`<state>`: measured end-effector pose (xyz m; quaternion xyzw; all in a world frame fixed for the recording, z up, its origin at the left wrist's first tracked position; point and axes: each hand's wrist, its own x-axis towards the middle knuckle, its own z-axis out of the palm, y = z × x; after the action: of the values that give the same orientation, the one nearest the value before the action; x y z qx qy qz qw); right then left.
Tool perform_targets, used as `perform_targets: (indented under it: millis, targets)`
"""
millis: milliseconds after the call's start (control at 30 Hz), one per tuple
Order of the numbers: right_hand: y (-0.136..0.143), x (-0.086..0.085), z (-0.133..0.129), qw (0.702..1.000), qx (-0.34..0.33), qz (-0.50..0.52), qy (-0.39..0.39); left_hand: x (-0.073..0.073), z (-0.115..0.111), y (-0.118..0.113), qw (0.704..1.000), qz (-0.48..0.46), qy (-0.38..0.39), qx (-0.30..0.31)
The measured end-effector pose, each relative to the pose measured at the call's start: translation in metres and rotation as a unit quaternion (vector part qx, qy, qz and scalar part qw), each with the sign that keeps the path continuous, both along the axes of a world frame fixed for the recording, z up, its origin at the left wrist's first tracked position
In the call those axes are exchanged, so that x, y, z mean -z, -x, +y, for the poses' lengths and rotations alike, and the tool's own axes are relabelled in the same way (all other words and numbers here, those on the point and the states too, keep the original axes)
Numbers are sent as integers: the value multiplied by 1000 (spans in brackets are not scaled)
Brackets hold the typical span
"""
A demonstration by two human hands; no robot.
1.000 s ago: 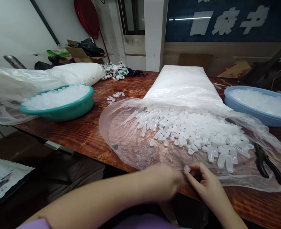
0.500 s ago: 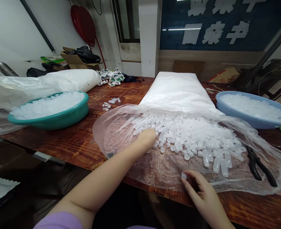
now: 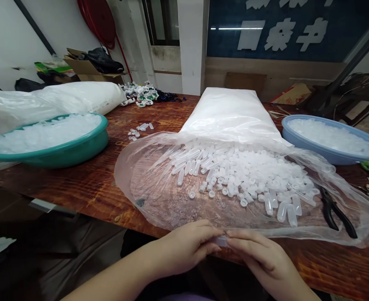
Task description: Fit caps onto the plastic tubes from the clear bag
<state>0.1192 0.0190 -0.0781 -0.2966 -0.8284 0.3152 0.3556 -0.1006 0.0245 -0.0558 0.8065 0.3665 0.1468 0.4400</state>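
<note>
At the table's front edge my left hand (image 3: 192, 244) and my right hand (image 3: 262, 255) meet, fingertips close together. Between them is a small translucent plastic piece (image 3: 221, 241), pinched from both sides and partly hidden by the fingers. Beyond the hands, a clear plastic bag (image 3: 159, 200) lies spread on the wooden table (image 3: 93, 192). On it rests a heap of small white caps (image 3: 260, 171), with translucent tubes (image 3: 267, 203) at its front and left sides. Black-handled pliers (image 3: 338, 213) lie on the bag at the right.
A green basin (image 3: 78, 151) of white pieces stands at the left, a blue basin (image 3: 331, 154) at the right. A full white bag (image 3: 225, 110) lies behind the heap. Several loose pieces (image 3: 140, 128) sit near the green basin.
My left hand has come back from the heap to my right hand at the table edge. The small piece is now between both hands. The view has shifted slightly.
</note>
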Motion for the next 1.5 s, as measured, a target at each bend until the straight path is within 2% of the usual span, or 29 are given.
perform_targets:
  millis: [67,233,300,367,433,500,567,600,700,800,833,900,967,1033,1067,1100,1167,1200,1233,1267,1367,1433,1500]
  targets:
    - [1,0,-3,1000,-1,-9,21,-3,0,2,1000,-2,8,11]
    - [12,9,-11,972,130,-32,192,6,-6,-6,999,-5,-14,-31]
    - [15,11,-13,959,164,-74,219,12,-10,-9,998,-3,-48,-32]
    - [15,10,-15,958,181,-85,208,17,-14,-11,997,4,-69,-43]
    - [13,7,-17,971,165,-62,162,19,-17,-11,996,5,-56,-71]
    - [11,4,-19,986,112,-50,112,17,-19,-10,996,-2,-32,-83]
    - [11,3,-22,990,85,-61,91,14,-23,-9,998,-6,-14,-68]
    - [11,3,-23,989,95,-68,92,12,-24,-9,998,-3,-7,-55]
    - [12,3,-28,981,138,-70,118,8,-28,-10,998,1,16,-56]
    - [13,4,-32,982,86,-91,139,10,-31,-10,996,-13,40,-82]
    - [15,5,-33,981,81,-102,146,12,-31,-10,996,-17,33,-82]
    - [18,8,-35,970,112,-116,179,16,-32,-11,998,-15,-11,-61]
    - [22,12,-36,952,140,-115,245,20,-33,-13,998,-10,-60,-32]
    - [23,13,-35,941,140,-108,290,21,-34,-15,998,-9,-59,-27]
    - [23,13,-35,946,139,-108,273,21,-34,-16,998,-14,-37,-42]
    - [23,13,-34,958,142,-110,221,21,-35,-17,998,-26,-2,-63]
    - [22,14,-33,982,144,-112,52,18,-37,-18,990,-67,84,-92]
    - [23,15,-33,983,142,-114,-16,16,-38,-19,984,-87,123,-98]
    - [24,15,-34,983,137,-117,-46,15,-39,-19,978,-103,151,-99]
    - [25,16,-34,983,131,-127,-36,15,-40,-19,974,-113,170,-100]
    - [23,9,-31,972,122,-191,58,22,-40,-17,957,-130,233,-117]
    - [13,0,-19,965,147,-211,54,37,-39,-16,930,-133,333,-84]
    - [-1,-9,3,949,220,-221,37,60,-36,-18,890,-109,442,-34]
